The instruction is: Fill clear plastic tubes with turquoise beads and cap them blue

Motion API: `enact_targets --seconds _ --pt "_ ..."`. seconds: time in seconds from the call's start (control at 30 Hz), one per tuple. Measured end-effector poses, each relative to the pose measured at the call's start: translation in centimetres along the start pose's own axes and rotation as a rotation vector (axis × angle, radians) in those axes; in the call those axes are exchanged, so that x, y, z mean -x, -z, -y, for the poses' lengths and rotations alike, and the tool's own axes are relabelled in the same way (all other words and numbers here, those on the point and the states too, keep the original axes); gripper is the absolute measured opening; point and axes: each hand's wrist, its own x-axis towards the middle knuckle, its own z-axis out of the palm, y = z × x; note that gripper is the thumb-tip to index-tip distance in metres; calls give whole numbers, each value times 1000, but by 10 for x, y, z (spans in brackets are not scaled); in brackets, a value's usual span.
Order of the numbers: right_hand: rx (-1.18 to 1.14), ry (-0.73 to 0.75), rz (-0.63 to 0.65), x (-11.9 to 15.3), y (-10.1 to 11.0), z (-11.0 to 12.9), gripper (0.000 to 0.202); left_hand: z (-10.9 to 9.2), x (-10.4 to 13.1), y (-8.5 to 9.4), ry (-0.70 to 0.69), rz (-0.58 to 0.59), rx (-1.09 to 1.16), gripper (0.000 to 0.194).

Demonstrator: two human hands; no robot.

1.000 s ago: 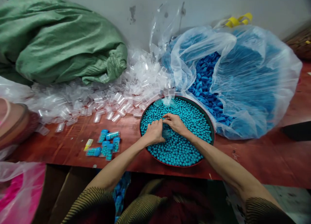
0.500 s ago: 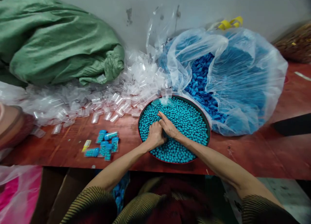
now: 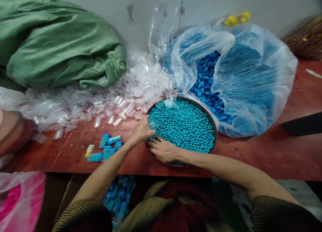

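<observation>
My left hand (image 3: 141, 130) is closed around a small clear plastic bottle (image 3: 151, 123) at the left rim of a round tub. That tub (image 3: 215, 133) is full of turquoise beads (image 3: 186, 124). Lying low over the beads at the near left, my right hand (image 3: 163, 150) has its fingers stretched toward the left hand. No object shows in it, though its palm is hidden. Another clear bottle (image 3: 171, 100) rests on the beads at the far rim.
Several bead-filled bottles with blue caps (image 3: 104, 140) lie left on the red table (image 3: 62, 158). Behind are a heap of clear bottles (image 3: 120, 106) and a green sack (image 3: 62, 47). A plastic bag (image 3: 249, 81) of blue caps (image 3: 205, 77) stands right of the tub.
My hands were together over the beads near the tub's middle. The left has moved left to the rim, now showing a clear bottle; the right has shifted down and left, fingers spread.
</observation>
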Motion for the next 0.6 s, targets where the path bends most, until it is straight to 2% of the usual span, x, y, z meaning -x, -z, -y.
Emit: enact_targets --seconds 0.1,0.23,0.33,0.47,0.6 --pt "23 -15 39 -9 -6 -17 21 -2 -2 -7 -4 45 -16 75" --pt "73 -95 63 -2 -2 -39 21 -2 -6 -14 12 45 2 76" --pt "114 -119 56 2 1 -40 22 -1 -8 -15 -8 28 22 74" --pt "107 -98 67 2 2 -41 22 1 -6 -12 31 30 22 74" --pt "142 -184 62 11 9 -57 23 2 -2 -8 -18 43 -30 73"
